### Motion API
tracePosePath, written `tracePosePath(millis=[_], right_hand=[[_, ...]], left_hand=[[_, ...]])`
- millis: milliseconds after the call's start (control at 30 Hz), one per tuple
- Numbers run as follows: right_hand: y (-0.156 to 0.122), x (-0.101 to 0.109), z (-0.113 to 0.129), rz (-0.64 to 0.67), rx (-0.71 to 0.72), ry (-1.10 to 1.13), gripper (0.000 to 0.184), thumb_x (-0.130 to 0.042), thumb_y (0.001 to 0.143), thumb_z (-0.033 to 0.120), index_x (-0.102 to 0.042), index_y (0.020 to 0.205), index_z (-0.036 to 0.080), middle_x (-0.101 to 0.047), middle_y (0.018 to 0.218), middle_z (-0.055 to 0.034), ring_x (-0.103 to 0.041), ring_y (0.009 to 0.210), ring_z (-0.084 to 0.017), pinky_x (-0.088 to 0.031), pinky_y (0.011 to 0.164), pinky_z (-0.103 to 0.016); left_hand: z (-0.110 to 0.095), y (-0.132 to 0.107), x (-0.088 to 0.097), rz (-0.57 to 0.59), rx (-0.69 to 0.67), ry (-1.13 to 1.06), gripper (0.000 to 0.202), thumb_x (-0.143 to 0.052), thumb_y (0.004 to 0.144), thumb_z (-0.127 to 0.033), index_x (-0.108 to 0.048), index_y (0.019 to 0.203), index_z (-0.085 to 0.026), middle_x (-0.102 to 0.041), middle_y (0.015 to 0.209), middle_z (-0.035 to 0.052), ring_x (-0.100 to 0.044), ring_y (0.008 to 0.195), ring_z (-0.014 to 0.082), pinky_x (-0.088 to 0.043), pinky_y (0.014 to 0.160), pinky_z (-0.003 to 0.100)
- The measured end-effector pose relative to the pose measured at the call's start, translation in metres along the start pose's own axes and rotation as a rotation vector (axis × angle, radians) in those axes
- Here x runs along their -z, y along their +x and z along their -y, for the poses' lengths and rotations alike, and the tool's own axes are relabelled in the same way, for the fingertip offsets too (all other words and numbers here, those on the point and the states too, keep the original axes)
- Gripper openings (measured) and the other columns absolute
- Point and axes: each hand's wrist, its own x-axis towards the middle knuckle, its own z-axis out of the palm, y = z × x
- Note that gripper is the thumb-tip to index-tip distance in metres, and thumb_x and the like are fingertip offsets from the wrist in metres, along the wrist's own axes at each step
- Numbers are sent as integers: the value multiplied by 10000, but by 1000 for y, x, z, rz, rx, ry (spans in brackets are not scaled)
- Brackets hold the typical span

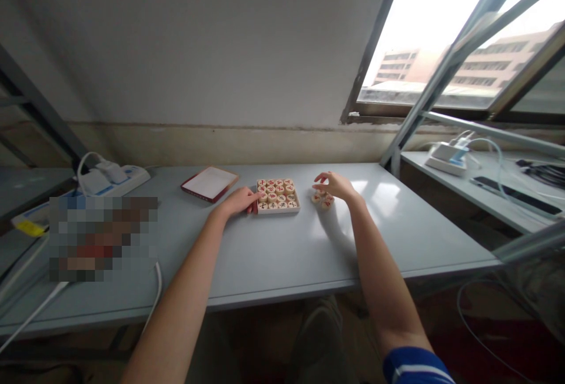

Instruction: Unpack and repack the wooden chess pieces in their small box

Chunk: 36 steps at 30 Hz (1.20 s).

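A shallow box [282,211] sits on the desk, filled with rows of round wooden Chinese chess pieces [273,197] marked in red and black characters. At its left side, my left hand [241,200] grips the box's edge, with the thumb over the rim near the pieces and the fingers against the wall. To the right of the box lie a few loose chess pieces [326,203], partly hidden under my right hand [333,185]. That hand hovers just above them, its thumb and fingers curved but apart, and no piece shows between them.
A red-edged box lid [210,183] lies behind my left hand on the grey desk [273,260]. White power strips [128,177] and cables are at the left. Metal frame posts [395,157] flank the desk, and another power strip [445,157] stands on the right-hand surface.
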Motion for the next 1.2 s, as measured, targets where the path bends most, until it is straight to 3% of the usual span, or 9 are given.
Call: tracePosePath(millis=[167, 433, 533, 633, 733, 867, 1067, 1200], right_hand=[[0, 4, -9, 75, 80, 14, 148, -616, 690, 273, -668, 821, 229, -660, 854, -16, -580, 751, -153, -383, 588, -217], [3, -4, -14, 127, 94, 127, 190, -598, 674, 185, -684, 842, 171, -673, 757, -40, -589, 604, -129, -422, 564, -207], [2, -1, -5, 52, 149, 114, 196, -573, 680, 167, -686, 840, 164, -666, 703, -40, -587, 596, -130, -426, 582, -214], [1, 1, 15, -62, 278, 203, 226, -575, 709, 244, -671, 903, 179, -667, 734, -36, -593, 651, -133, -428, 627, -222], [-3, -2, 42, -5, 417, 349, 246, -579, 727, 310, -658, 940, 215, -671, 805, -14, -594, 692, -126, -429, 635, -215], [-9, -12, 69, 56, 482, 278, 233, -605, 704, 260, -667, 928, 263, -663, 748, 19, -579, 669, -124, -412, 629, -217], [-9, -17, 70, -13, 588, 245, 286, -630, 697, 229, -627, 981, 261, -617, 972, -9, -558, 771, -122, -401, 699, -224], [-8, -12, 64, -46, 509, 130, 218, -677, 662, 330, -646, 855, 236, -601, 853, -10, -533, 701, -121, -378, 650, -227]], left_hand=[[-1, -1, 0, -11, 2, 0, 631, -329, 748, -618, -638, 522, -118, -503, 407, 16, -433, 402, 91, -321, 509, 231], [-1, 0, -1, -12, 8, 4, 650, -322, 738, -640, -632, 520, -112, -506, 409, 21, -437, 402, 95, -323, 509, 233], [1, 1, -1, -18, 7, 0, 650, -326, 732, -648, -628, 517, -115, -513, 414, 22, -446, 410, 97, -333, 523, 234], [5, 3, -1, 2, -18, -33, 655, -307, 743, -642, -635, 534, -115, -516, 416, 22, -447, 417, 95, -340, 530, 229], [12, 6, 0, 42, -37, -98, 663, -275, 757, -633, -640, 568, -112, -520, 418, 23, -442, 422, 94, -335, 515, 220], [18, 8, 2, 64, -49, -152, 649, -292, 745, -638, -631, 588, -108, -535, 437, 26, -428, 419, 89, -304, 478, 213], [14, 5, 3, 73, -75, -146, 615, -334, 740, -619, -628, 574, -105, -524, 428, 19, -410, 411, 81, -308, 489, 212], [13, 5, 3, 79, -82, -150, 608, -339, 744, -610, -641, 591, -104, -520, 424, 18, -415, 416, 84, -312, 494, 212]])
